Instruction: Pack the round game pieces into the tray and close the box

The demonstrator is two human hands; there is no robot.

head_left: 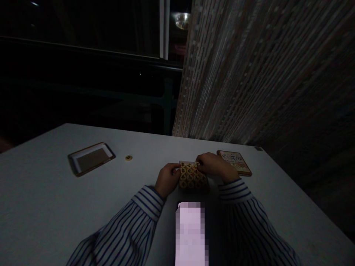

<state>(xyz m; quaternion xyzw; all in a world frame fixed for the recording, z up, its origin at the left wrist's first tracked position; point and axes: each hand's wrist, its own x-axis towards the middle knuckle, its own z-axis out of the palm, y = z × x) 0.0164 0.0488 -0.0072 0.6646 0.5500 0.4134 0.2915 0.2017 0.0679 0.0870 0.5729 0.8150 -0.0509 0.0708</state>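
Note:
Several round, light wooden Chinese chess pieces (190,177) with dark characters sit in rows in a small box (206,191) in front of me. My left hand (168,179) is closed at the box's left edge, thumb and fingers at its far left corner. My right hand (215,165) is at the far right corner, its fingers pinched on a Chinese chess piece (196,164). The right fingers partly hide that corner. Apart from the rest, a single loose piece (128,157) lies on the white table (146,147), left of the box.
An open shallow tray (91,159), brown-rimmed, rests at the left. A printed box lid (235,162) lies beyond my right forearm. Near me is a lit phone (191,232) with a blurred screen. A beaded string curtain (210,81) hangs behind the table's far right edge.

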